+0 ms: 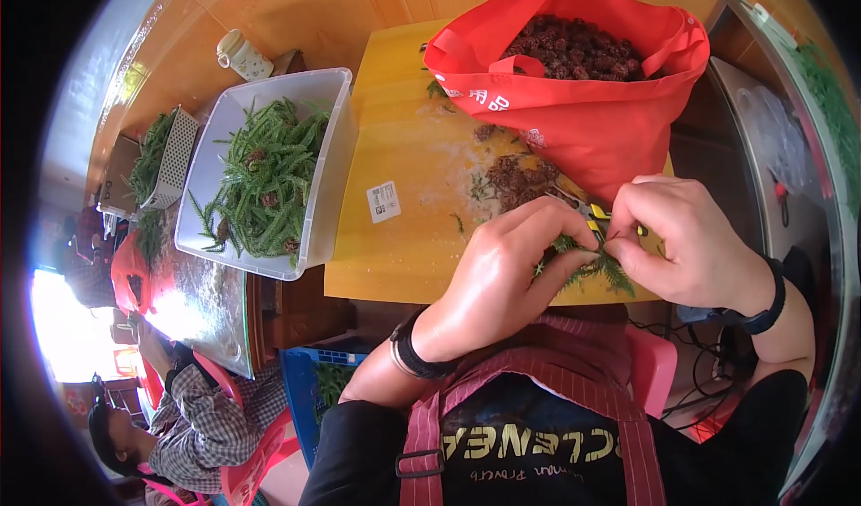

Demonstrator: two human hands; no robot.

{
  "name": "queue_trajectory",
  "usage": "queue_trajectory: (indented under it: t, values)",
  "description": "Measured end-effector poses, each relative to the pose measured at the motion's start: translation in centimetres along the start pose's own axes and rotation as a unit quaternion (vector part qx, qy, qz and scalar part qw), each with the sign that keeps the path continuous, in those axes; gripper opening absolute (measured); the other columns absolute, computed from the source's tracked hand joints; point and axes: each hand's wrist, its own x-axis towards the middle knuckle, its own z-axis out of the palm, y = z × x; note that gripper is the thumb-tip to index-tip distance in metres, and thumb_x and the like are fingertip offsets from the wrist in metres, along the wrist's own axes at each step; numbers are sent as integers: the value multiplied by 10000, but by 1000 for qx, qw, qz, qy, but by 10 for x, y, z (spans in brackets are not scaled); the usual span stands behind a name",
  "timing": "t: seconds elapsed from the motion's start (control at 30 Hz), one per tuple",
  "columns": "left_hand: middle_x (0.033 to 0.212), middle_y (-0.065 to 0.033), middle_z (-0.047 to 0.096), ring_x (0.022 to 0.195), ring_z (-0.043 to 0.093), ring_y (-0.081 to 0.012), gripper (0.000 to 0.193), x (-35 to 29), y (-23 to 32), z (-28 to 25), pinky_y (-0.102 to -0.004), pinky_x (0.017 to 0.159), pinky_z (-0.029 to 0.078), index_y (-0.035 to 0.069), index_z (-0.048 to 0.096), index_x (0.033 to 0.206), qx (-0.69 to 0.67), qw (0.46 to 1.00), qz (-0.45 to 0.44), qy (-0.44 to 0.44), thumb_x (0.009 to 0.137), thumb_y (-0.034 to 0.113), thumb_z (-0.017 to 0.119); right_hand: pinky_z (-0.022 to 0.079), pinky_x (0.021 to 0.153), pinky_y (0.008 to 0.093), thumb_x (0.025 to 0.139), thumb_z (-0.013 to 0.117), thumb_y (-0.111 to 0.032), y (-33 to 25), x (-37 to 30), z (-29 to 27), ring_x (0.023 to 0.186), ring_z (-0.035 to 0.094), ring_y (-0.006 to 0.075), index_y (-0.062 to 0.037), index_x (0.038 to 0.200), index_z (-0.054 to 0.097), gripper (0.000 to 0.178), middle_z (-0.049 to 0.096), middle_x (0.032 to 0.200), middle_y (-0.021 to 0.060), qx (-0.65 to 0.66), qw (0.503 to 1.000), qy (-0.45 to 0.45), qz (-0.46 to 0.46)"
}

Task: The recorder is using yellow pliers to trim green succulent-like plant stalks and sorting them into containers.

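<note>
Over the near edge of the yellow table, my left hand (pixel 511 268) pinches a green artificial pine sprig (pixel 612 274) between thumb and fingers. My right hand (pixel 686 237) is closed too, its thumb and forefinger pressed together at the sprig's upper end. Whatever fine piece the right fingertips grip there is too small to make out. Just beyond my fingertips lie pliers (pixel 599 212) with yellow and black handles, partly hidden by my hands. A small heap of brown pine cones (pixel 518 181) sits on the table past my left hand.
A red fabric bag (pixel 601 120) full of pine cones stands at the back right. Left of the yellow table (pixel 404 255), a clear plastic bin (pixel 327 174) holds finished-looking sprigs with cones. Farther left, a person (pixel 193 416) in a checked shirt sits at another table.
</note>
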Motion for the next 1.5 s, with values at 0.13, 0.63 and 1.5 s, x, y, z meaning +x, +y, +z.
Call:
queue_trajectory:
  t: [0.13,0.63,1.5]
  values:
    - [837,-45,607,738,581,-101,111,0,-3,-8,-243,653,482,-6,559,913,-355,900,-241,-73,843,59,617,444,635,365,633,670,-51,5,-1,-2,716,571,262,-58,793,580,184,590,778,70,39,997,19,-57]
    - [841,-93,610,823,604,-206,173,0,2,2,-299,715,478,0,577,863,5,1000,0,10,713,-62,637,432,586,332,650,667,-37,1,-2,-1,679,569,239,-42,690,529,145,566,674,63,-19,1000,-9,6]
    - [854,-43,602,739,580,-98,105,-5,-2,-10,-230,659,476,-10,553,904,-363,893,-241,-107,857,72,599,437,535,340,676,694,-85,-5,-6,-4,602,564,245,-54,784,578,161,565,690,63,6,999,4,-45]
